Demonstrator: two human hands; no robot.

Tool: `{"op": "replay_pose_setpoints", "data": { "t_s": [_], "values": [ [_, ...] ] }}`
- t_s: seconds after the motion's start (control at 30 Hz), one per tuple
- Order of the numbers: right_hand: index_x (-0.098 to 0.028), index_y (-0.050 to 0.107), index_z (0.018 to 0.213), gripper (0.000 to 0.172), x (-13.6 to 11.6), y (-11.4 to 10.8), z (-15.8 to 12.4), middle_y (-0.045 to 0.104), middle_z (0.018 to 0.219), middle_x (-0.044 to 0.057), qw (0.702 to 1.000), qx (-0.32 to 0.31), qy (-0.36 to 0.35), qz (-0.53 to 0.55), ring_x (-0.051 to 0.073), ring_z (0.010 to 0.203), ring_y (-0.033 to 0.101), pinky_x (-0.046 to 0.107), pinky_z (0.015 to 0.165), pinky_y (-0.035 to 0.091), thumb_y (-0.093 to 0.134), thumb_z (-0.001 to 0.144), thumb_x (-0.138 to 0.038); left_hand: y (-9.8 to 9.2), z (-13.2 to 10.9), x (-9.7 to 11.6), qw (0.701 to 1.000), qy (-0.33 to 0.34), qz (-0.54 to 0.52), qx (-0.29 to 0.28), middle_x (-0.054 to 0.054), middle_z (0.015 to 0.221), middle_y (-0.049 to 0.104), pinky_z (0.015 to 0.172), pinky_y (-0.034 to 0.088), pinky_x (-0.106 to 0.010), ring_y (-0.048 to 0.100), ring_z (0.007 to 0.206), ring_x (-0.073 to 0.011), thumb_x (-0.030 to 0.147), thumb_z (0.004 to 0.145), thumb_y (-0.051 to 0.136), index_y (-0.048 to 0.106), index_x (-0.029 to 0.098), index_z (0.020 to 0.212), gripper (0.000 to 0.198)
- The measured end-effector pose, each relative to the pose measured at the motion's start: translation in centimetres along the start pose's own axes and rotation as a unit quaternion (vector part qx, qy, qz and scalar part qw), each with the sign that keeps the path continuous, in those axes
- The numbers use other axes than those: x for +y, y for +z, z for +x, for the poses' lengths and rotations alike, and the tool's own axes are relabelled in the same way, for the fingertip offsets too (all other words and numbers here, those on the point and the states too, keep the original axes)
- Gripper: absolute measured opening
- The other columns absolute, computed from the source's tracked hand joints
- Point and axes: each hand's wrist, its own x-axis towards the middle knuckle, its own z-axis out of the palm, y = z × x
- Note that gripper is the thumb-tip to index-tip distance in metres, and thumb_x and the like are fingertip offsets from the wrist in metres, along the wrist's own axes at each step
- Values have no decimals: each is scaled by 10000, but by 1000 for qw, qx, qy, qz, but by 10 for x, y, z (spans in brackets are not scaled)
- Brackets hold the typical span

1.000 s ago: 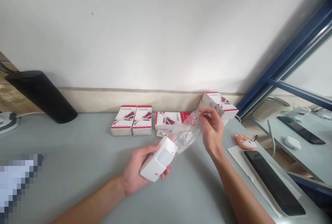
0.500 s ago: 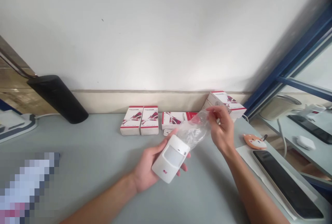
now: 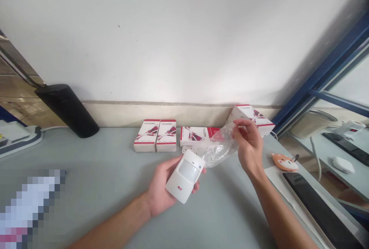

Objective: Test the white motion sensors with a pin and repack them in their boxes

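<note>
Frame centre: left hand (image 3: 160, 192) clasps sensor (image 3: 186, 175), lens up, top end at bag (image 3: 216, 150) mouth. Right hand (image 3: 249, 146) pinches bag taut, apparently empty. Boxes (image 3: 155, 135) behind, on table (image 3: 100, 172).

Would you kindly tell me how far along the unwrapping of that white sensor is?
Done: the white plastic sensor sits bare in the left hand. In hand: the right hand pinches the crumpled clear plastic bag. Left: the bag is not yet put down; the red-and-white cardboard boxes behind look closed.
</note>
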Motion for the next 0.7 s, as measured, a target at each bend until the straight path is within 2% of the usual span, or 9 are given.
{"op": "replay_pose_setpoints", "data": {
  "t_s": [0.17,0.27,0.47,0.7],
  "values": [
    [-259,661,1093,191,-3,5,-3,661,1031,21,1000,18,-1,-14,166,778,594,324,703,466,675,927,-352,3,-1,-2,1000,-10,6,17,-142,998,762,690,509,-350,720,740,-262,469,964,648,729,122,1076,373],
    [-258,660,1071,175,-5,4,-2,656,1024,18,1000,14,-4,-10,167,785,603,325,711,472,680,920,-346,4,-1,-1,1000,-4,1,21,-120,910,753,692,510,-357,722,738,-269,454,964,658,728,129,1071,349],
    [-255,660,1051,158,-6,6,-5,640,975,3,1000,-6,12,10,145,734,562,307,671,440,679,907,-317,2,0,0,998,27,-41,48,-94,875,730,702,506,-350,711,734,-245,447,978,634,732,121,1031,345],
    [-246,663,1058,175,-5,14,-9,671,1015,27,1000,18,14,-19,158,745,602,312,670,473,699,915,-341,0,0,-5,1000,9,1,20,-122,891,750,680,490,-348,729,723,-263,439,942,665,713,120,1076,349]
  ]
}}
